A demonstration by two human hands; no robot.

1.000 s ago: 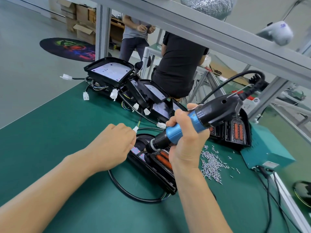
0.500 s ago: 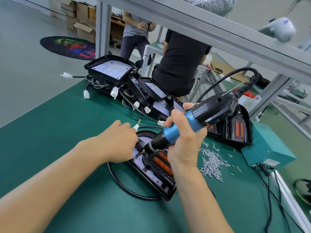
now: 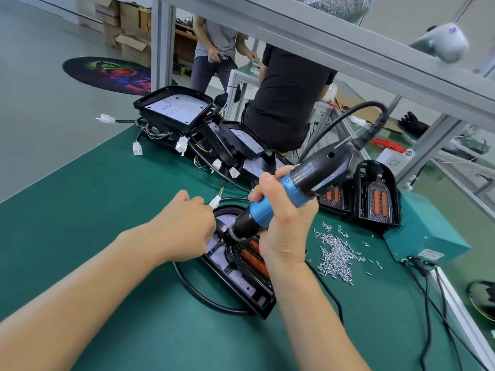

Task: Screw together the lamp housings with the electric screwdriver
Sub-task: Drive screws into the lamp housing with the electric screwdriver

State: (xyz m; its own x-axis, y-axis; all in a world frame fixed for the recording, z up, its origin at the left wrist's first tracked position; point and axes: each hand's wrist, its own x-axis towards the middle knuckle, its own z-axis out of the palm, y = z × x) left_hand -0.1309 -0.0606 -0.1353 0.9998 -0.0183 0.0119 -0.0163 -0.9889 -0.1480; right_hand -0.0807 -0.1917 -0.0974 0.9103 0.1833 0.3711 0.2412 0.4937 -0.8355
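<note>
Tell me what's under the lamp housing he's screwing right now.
The lamp housing lies on the green mat, with a black cable looping out from beneath its near edge. Anything else underneath is covered by the housing and both hands.

Green bench mat (image 3: 80,210) as work surface; black lamp housing (image 3: 241,274) flat at centre, black cable (image 3: 198,293) looped round near edge; heap of small silver screws (image 3: 337,255) just right of it, strays scattered outward; two upright black housings (image 3: 375,196) behind screws; teal box (image 3: 428,236) at right edge, cords trailing; row of open housings (image 3: 176,108) with white connectors (image 3: 137,149) at far side.
</note>
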